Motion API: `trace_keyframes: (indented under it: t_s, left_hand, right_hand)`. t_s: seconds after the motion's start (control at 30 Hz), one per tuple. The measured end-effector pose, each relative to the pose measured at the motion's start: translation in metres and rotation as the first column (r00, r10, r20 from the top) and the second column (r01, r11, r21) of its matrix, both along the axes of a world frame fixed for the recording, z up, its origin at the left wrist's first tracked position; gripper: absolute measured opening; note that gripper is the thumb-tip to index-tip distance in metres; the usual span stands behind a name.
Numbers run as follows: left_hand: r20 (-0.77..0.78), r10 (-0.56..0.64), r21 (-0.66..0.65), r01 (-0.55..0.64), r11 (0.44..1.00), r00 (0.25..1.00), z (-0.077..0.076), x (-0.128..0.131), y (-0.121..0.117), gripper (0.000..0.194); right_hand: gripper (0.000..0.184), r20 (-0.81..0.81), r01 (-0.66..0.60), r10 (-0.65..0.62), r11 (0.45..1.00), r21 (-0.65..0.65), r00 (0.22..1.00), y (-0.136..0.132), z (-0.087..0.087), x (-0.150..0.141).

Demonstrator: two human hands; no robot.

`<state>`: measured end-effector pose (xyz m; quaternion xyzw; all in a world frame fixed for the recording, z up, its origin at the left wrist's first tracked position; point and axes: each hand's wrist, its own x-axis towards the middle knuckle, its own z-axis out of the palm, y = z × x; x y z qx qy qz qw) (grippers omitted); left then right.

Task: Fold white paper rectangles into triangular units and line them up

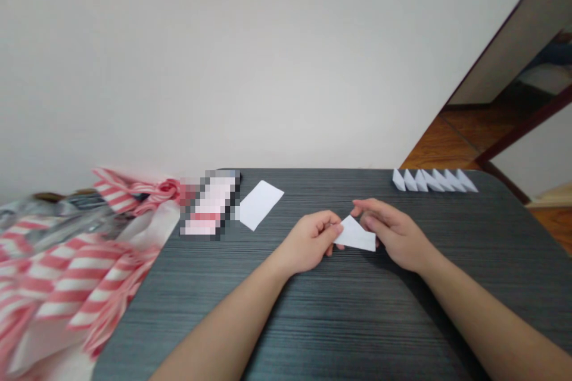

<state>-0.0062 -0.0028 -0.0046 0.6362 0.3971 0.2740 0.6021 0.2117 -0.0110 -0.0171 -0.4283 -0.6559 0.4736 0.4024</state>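
Above the middle of the dark grey table, my left hand and my right hand pinch a folded piece of white paper between them. The paper is a small, flat, angled shape with one pointed end. Its left end is hidden in my left fingers, and my right fingertips press on its upper edge. A flat white paper rectangle lies on the table to the left of my left hand, apart from it.
Several folded white paper triangles stand in a row at the table's far right edge. A red-and-white striped bag hangs over the left side, next to a pixelated, obscured object. Wooden floor shows beyond the right corner.
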Motion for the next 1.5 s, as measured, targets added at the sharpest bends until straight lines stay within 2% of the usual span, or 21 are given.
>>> trace_keyframes:
  t_s: [0.1,0.17,0.37,0.47,0.57,0.7,0.8,0.87,1.07,1.27,1.5]
  left_hand:
    - [-0.008,-0.014,0.008,0.014,1.000,1.000,-0.002,0.000,0.000,0.022]
    - [-0.013,-0.025,0.021,0.025,0.999,1.000,-0.002,0.000,0.000,0.021]
    - [-0.048,-0.080,0.095,0.084,0.992,0.996,0.003,-0.001,0.001,0.020]
    - [-0.068,-0.091,0.199,0.103,0.975,0.994,0.004,0.000,0.000,0.018]
    - [-0.084,-0.065,0.287,0.086,0.954,0.994,0.003,0.001,0.000,0.014]
    - [-0.077,-0.052,0.204,0.067,0.977,0.996,0.000,0.000,0.000,0.017]
    - [-0.056,-0.063,0.106,0.069,0.992,0.996,0.000,-0.003,0.001,0.034]
    - [-0.040,-0.073,0.085,0.076,0.993,0.997,0.001,-0.003,0.001,0.040]
    - [-0.143,-0.058,0.066,0.068,0.995,0.988,0.004,0.000,-0.001,0.031]
    - [-0.081,0.047,0.000,-0.047,0.999,0.996,0.001,0.001,0.000,0.028]
    - [-0.084,0.001,0.002,-0.001,1.000,0.996,-0.001,0.001,-0.001,0.028]
  right_hand:
    - [0.030,0.081,-0.106,0.094,0.982,0.158,0.992,0.001,0.001,0.002]
    - [0.028,0.092,-0.154,0.138,0.966,0.206,0.986,0.001,0.002,0.002]
    - [0.014,0.016,-0.170,0.169,0.976,0.138,0.985,-0.001,0.009,-0.002]
    - [0.009,-0.004,-0.163,0.165,0.976,0.145,0.986,-0.002,0.012,-0.005]
    - [0.010,0.013,-0.144,0.144,0.975,0.167,0.989,-0.001,0.013,-0.005]
    - [0.010,0.153,-0.071,0.057,0.994,0.088,0.987,-0.001,0.011,-0.003]
    - [0.010,0.262,-0.027,0.012,0.998,0.053,0.965,-0.001,0.010,-0.003]
    - [0.009,0.288,-0.035,0.018,0.998,0.053,0.957,-0.001,0.010,-0.004]
    - [0.011,0.220,0.008,-0.010,1.000,0.011,0.975,-0.002,0.005,-0.007]
    - [0.017,0.165,-0.009,0.013,1.000,-0.030,0.986,-0.003,0.000,-0.004]
    - [0.016,0.212,-0.041,0.043,0.999,-0.015,0.976,-0.002,-0.001,-0.006]
